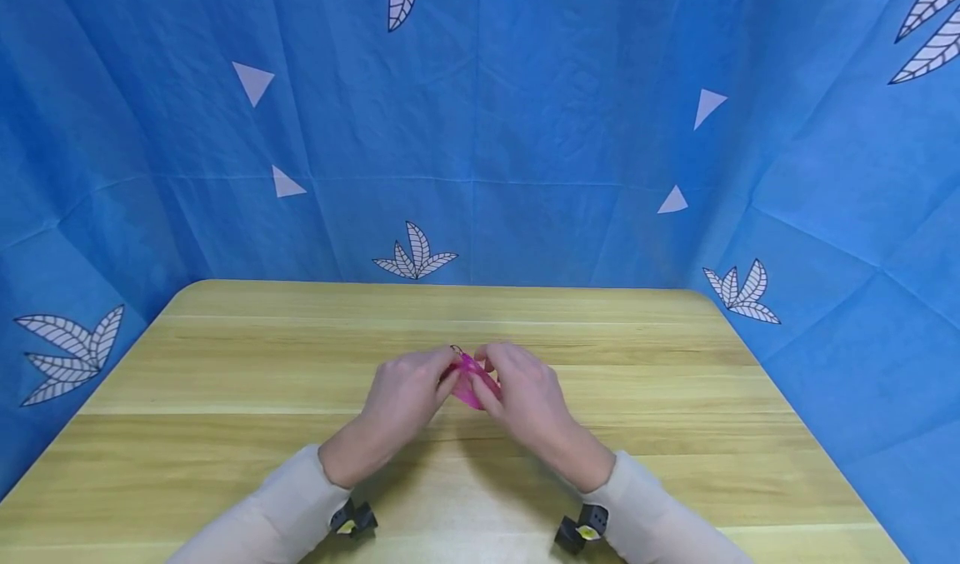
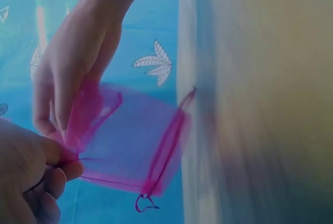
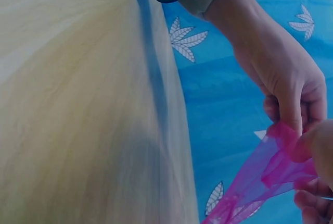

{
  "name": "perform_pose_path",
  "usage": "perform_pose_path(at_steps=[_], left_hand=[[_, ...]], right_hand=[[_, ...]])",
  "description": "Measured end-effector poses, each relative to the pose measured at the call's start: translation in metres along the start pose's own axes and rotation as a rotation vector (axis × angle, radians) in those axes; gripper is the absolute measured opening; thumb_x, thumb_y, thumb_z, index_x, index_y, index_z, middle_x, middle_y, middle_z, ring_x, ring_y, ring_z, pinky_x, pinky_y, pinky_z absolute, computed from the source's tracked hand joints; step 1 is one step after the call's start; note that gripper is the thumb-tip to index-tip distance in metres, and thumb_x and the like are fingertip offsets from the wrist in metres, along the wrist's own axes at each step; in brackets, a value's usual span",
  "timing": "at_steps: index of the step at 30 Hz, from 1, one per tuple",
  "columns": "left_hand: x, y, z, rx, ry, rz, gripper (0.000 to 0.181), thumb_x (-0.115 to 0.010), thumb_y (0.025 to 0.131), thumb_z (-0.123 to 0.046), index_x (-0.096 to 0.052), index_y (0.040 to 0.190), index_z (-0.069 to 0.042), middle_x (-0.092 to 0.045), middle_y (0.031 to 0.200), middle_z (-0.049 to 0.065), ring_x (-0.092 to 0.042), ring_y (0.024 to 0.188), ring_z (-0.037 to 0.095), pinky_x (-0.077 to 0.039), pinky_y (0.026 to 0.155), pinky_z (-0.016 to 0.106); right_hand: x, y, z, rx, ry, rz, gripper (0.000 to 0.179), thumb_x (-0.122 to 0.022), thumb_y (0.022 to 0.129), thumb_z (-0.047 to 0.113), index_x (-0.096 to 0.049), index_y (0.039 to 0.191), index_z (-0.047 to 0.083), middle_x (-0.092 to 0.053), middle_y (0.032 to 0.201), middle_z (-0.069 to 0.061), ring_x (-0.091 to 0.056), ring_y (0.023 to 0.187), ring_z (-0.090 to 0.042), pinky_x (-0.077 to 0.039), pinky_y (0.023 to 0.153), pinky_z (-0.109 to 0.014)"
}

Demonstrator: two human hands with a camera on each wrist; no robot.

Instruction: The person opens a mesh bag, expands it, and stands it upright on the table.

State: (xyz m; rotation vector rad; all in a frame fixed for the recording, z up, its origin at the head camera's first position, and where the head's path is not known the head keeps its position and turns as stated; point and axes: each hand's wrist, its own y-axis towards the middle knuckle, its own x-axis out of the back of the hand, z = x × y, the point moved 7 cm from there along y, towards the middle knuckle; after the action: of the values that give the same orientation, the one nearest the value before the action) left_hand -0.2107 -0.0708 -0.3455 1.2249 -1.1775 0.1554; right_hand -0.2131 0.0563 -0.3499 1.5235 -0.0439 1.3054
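A sheer pink organza drawstring bag (image 1: 469,385) is held up between both hands above the middle of the table. My left hand (image 1: 405,391) pinches one edge of it between thumb and fingers. Opposite it, my right hand (image 1: 527,391) pinches the other side. In the left wrist view the bag (image 2: 132,140) hangs spread out and see-through, its gathered drawstring band toward the table and a small ribbon loop (image 2: 146,203) dangling from one corner. The right wrist view shows the mesh (image 3: 247,179) stretched and creased near the fingertips.
A light wood-grain table (image 1: 225,447) lies beneath the hands. Blue cloth (image 1: 480,114) with white leaf and triangle prints hangs behind it and at both sides. Dark wrist cameras (image 1: 354,520) sit at the light-coloured sleeves (image 1: 262,514).
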Motion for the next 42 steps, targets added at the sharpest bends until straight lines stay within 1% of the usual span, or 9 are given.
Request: perform_pose_path(at_steps=[3, 6, 14, 19, 23, 28, 33, 38, 42], left_hand=[[-0.001, -0.001, -0.004, -0.029, -0.012, 0.001, 0.010, -0.076, 0.086, -0.016, -0.067, 0.089, -0.013, -0.066, 0.070, -0.004, -0.051, 0.053, 0.006, -0.041, 0.047, 0.017], [-0.001, -0.001, -0.003, -0.027, -0.021, -0.007, 0.010, -0.074, 0.086, -0.011, -0.065, 0.089, -0.012, -0.061, 0.066, -0.005, -0.045, 0.050, 0.005, -0.038, 0.045, 0.018], [-0.006, -0.001, 0.005, 0.031, 0.015, 0.010, 0.017, -0.073, 0.082, -0.005, -0.061, 0.093, -0.010, -0.042, 0.056, -0.008, -0.032, 0.046, 0.005, -0.029, 0.039, 0.020], [-0.007, 0.000, 0.009, 0.075, 0.001, 0.017, 0.020, -0.074, 0.085, -0.010, -0.061, 0.100, -0.008, -0.047, 0.058, -0.008, -0.033, 0.044, 0.004, -0.028, 0.039, 0.020], [-0.009, 0.000, 0.013, 0.149, -0.043, 0.081, 0.024, -0.074, 0.088, -0.022, -0.060, 0.103, -0.008, -0.059, 0.067, -0.007, -0.036, 0.044, 0.003, -0.030, 0.040, 0.020], [-0.012, 0.000, 0.014, 0.206, -0.077, 0.187, 0.020, -0.070, 0.090, -0.028, -0.062, 0.092, -0.011, -0.058, 0.065, -0.008, -0.035, 0.042, 0.004, -0.029, 0.040, 0.021], [-0.012, 0.000, 0.008, 0.117, -0.044, 0.158, 0.011, -0.070, 0.089, -0.020, -0.064, 0.086, -0.012, -0.050, 0.060, -0.011, -0.034, 0.044, 0.003, -0.029, 0.041, 0.019], [-0.012, -0.002, -0.004, -0.007, 0.004, 0.116, 0.017, -0.070, 0.088, -0.018, -0.058, 0.077, -0.014, -0.037, 0.057, -0.011, -0.032, 0.046, 0.003, -0.025, 0.040, 0.016], [-0.012, -0.003, -0.009, -0.053, 0.010, 0.083, 0.020, -0.068, 0.087, -0.015, -0.054, 0.073, -0.015, -0.034, 0.056, -0.011, -0.030, 0.046, 0.003, -0.021, 0.040, 0.016]], right_hand=[[-0.001, -0.001, 0.002, 0.025, -0.028, 0.000, 0.013, -0.073, 0.087, 0.019, -0.064, 0.095, 0.013, -0.061, 0.081, 0.002, -0.050, 0.064, -0.009, -0.043, 0.051, -0.022], [-0.002, -0.002, 0.005, 0.047, -0.043, -0.011, 0.010, -0.073, 0.086, 0.016, -0.064, 0.090, 0.014, -0.059, 0.077, 0.004, -0.051, 0.063, -0.009, -0.044, 0.051, -0.022], [-0.002, -0.002, 0.010, 0.101, -0.034, -0.032, 0.011, -0.069, 0.084, 0.005, -0.060, 0.087, 0.010, -0.059, 0.073, 0.002, -0.055, 0.060, -0.012, -0.049, 0.052, -0.026], [-0.001, -0.002, 0.009, 0.078, -0.038, -0.038, 0.014, -0.069, 0.084, 0.004, -0.057, 0.087, 0.011, -0.057, 0.073, 0.003, -0.053, 0.059, -0.010, -0.048, 0.052, -0.024], [0.000, -0.001, 0.003, 0.011, -0.024, -0.037, 0.011, -0.069, 0.087, 0.008, -0.058, 0.086, 0.012, -0.057, 0.070, 0.005, -0.049, 0.056, -0.006, -0.043, 0.049, -0.020], [0.003, 0.000, -0.003, -0.062, -0.010, -0.032, 0.012, -0.072, 0.086, 0.010, -0.060, 0.090, 0.011, -0.059, 0.071, 0.006, -0.048, 0.056, -0.006, -0.041, 0.048, -0.020], [0.002, 0.000, -0.002, -0.045, -0.029, -0.020, 0.014, -0.072, 0.085, 0.014, -0.061, 0.093, 0.012, -0.059, 0.075, 0.006, -0.047, 0.058, -0.006, -0.039, 0.047, -0.020], [0.001, -0.002, 0.002, 0.032, -0.073, -0.049, 0.012, -0.073, 0.085, 0.018, -0.065, 0.093, 0.013, -0.060, 0.079, 0.003, -0.055, 0.064, -0.011, -0.047, 0.051, -0.025], [0.001, -0.003, 0.002, 0.058, -0.096, -0.085, 0.009, -0.072, 0.083, 0.014, -0.064, 0.086, 0.013, -0.061, 0.076, 0.002, -0.057, 0.063, -0.013, -0.049, 0.050, -0.028]])
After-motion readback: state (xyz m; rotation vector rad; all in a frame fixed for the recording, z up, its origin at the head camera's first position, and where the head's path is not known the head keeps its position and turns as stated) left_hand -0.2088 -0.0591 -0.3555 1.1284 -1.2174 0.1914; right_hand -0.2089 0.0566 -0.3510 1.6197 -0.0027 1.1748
